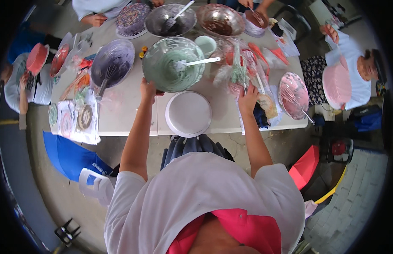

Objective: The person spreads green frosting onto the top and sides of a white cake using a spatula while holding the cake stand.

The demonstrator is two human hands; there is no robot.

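My left hand (148,90) is closed on the near left rim of a large clear bowl (156,72) smeared with pale green cream. A white-handled spatula (200,62) rests in that bowl. My right hand (248,99) is at the heap of used piping bags (238,70), its fingers drawn together on something thin that I cannot make out. Between my forearms, at the table's near edge, stands a round white turntable (188,113) with a bare top. A pale green cup (205,45) stands against the bowl's far right side.
A bowl of purple cream (114,61) with a whisk (105,82) stands left; a pink-smeared bowl (293,95) stands right. Grey and brown cream bowls (219,21) and a decorated cake (132,19) are farther back. Other people work around the table (133,118), some holding pink cakes (338,82).
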